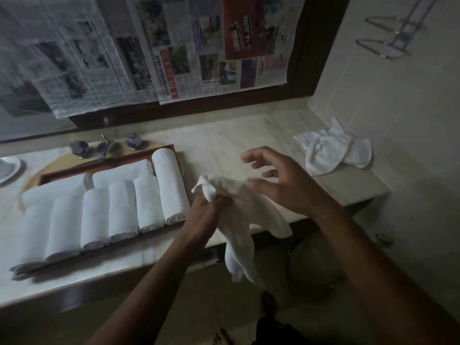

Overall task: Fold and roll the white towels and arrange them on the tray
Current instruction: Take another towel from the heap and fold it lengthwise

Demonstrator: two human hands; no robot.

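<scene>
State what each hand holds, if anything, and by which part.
The left hand grips a white towel bunched near its upper end; the rest hangs down. The right hand, fingers spread, holds nothing.

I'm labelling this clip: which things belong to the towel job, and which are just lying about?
Job: held towel, left hand, right hand, rolled towels, tray, crumpled towel.
Lying about: taps, newspapers, dish, wall rack.

The marble counter (224, 135) bears a wooden tray (112, 161) and a crumpled towel (333, 150).
</scene>
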